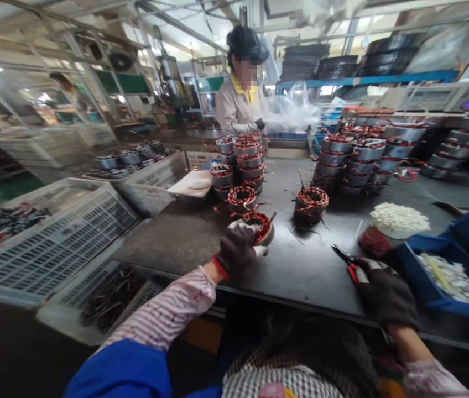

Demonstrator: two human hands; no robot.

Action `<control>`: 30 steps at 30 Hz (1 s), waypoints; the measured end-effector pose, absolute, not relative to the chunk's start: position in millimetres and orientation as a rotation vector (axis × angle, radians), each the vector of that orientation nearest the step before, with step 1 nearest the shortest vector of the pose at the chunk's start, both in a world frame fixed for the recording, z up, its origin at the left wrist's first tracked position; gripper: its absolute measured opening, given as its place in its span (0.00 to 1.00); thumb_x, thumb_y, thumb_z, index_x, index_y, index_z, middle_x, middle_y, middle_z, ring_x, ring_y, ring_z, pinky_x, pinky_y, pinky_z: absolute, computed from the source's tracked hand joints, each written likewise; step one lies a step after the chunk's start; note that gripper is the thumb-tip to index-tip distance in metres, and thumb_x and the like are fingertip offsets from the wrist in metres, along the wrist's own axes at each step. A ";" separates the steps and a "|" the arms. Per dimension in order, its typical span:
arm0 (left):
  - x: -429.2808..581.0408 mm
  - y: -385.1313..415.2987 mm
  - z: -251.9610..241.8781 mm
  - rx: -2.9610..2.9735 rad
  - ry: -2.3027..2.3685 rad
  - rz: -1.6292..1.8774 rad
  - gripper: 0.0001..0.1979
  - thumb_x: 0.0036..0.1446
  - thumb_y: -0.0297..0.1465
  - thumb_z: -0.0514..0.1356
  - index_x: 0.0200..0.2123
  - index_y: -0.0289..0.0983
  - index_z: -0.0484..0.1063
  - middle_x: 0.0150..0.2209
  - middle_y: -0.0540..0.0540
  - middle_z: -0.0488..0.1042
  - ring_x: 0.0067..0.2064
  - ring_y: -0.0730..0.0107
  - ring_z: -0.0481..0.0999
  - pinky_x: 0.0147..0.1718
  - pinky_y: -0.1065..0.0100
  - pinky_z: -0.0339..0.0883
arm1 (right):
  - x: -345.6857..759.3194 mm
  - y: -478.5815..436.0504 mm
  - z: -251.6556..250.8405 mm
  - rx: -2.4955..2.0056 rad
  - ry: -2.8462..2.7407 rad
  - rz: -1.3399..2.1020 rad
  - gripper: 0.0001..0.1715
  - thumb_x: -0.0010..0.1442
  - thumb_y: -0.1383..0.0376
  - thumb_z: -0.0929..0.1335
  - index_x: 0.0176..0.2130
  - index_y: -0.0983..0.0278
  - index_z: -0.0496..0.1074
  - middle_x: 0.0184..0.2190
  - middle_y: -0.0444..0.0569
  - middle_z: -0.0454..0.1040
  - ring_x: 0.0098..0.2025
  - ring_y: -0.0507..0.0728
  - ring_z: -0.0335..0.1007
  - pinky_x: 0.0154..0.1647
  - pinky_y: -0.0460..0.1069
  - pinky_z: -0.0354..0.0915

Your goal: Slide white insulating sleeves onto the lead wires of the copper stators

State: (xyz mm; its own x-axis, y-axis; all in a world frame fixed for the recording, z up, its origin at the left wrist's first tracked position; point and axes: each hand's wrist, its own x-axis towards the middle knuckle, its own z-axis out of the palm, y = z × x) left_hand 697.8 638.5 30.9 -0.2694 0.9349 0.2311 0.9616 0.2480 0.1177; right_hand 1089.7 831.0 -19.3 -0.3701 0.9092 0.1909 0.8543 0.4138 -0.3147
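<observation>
My left hand (240, 243), in a dark glove with pale fingertips, is closed around the near left side of a copper-wound motor stator (265, 229) on the dark table. My right hand (387, 293), gloved alike, rests near the table's front edge on the right. It grips a red-handled tool with narrow dark pointed jaws (344, 256); whether these are scissors or pliers I cannot tell. Just behind the held stator sits another stator (243, 199). One more single stator (311, 204) stands to the right of it, its loose wire ends sticking out.
Stacked stators (251, 160) rise behind, with more stacks (350, 160) at right. A tub of white pieces (398, 221) and a blue bin (446, 276) flank my right hand. Plastic crates (60, 237) stand left. Across the table is a co-worker (243, 94).
</observation>
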 end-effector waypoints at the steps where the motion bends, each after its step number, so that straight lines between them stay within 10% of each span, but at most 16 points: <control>1: 710.7 635.2 26.7 -1.961 -2.365 -0.336 0.29 0.68 0.44 0.80 0.68 0.43 0.90 0.61 0.37 0.92 0.65 0.38 0.90 0.75 0.42 0.80 | 1088.6 830.2 -17.6 -1.538 -2.360 0.233 0.35 0.73 0.43 0.62 0.54 0.56 0.91 0.55 0.64 0.93 0.61 0.80 0.90 0.69 0.72 0.83; 6: 779.5 642.9 16.2 -2.259 -2.323 -0.676 0.16 0.72 0.39 0.77 0.59 0.40 0.94 0.55 0.36 0.94 0.62 0.38 0.94 0.73 0.41 0.84 | 1085.7 822.7 -7.9 -1.664 -2.375 0.195 0.37 0.78 0.47 0.63 0.61 0.65 0.90 0.62 0.70 0.90 0.64 0.76 0.87 0.71 0.67 0.79; 11: 771.3 655.1 30.5 -1.921 -2.435 -1.586 0.22 0.85 0.36 0.64 0.76 0.44 0.83 0.63 0.41 0.93 0.62 0.55 0.95 0.67 0.50 0.89 | 1094.3 806.3 -6.7 -1.497 -2.324 0.167 0.35 0.83 0.50 0.64 0.67 0.69 0.87 0.70 0.74 0.86 0.72 0.75 0.83 0.79 0.65 0.75; 19: 726.6 648.3 18.4 -2.431 -2.041 -0.553 0.33 0.73 0.30 0.71 0.79 0.39 0.80 0.79 0.38 0.82 0.87 0.47 0.73 0.94 0.41 0.51 | 1040.5 752.4 -27.2 -0.991 -2.505 0.453 0.29 0.78 0.58 0.72 0.73 0.61 0.85 0.76 0.64 0.83 0.76 0.75 0.80 0.84 0.69 0.72; 23: 750.2 657.3 10.8 -2.652 -1.928 -0.568 0.44 0.66 0.41 0.84 0.81 0.38 0.79 0.81 0.35 0.80 0.85 0.45 0.75 0.93 0.46 0.54 | 1011.8 757.1 -27.6 -0.762 -2.499 0.575 0.22 0.78 0.54 0.74 0.63 0.57 0.90 0.71 0.61 0.88 0.72 0.74 0.83 0.80 0.70 0.76; 28: 762.7 666.8 10.7 -2.410 -2.258 -0.942 0.10 0.68 0.34 0.79 0.51 0.40 0.95 0.53 0.41 0.96 0.64 0.53 0.94 0.78 0.57 0.80 | 1013.3 770.3 -34.1 -0.789 -2.004 0.931 0.25 0.80 0.45 0.70 0.54 0.57 0.89 0.55 0.57 0.92 0.59 0.68 0.90 0.63 0.66 0.87; 30: 771.2 671.4 12.8 -2.246 -2.394 -1.125 0.15 0.79 0.37 0.68 0.42 0.41 0.94 0.36 0.46 0.92 0.47 0.60 0.95 0.62 0.65 0.89 | 1015.1 769.0 -36.8 -0.887 -1.803 1.070 0.27 0.79 0.39 0.72 0.53 0.57 0.87 0.54 0.56 0.92 0.53 0.66 0.91 0.56 0.63 0.88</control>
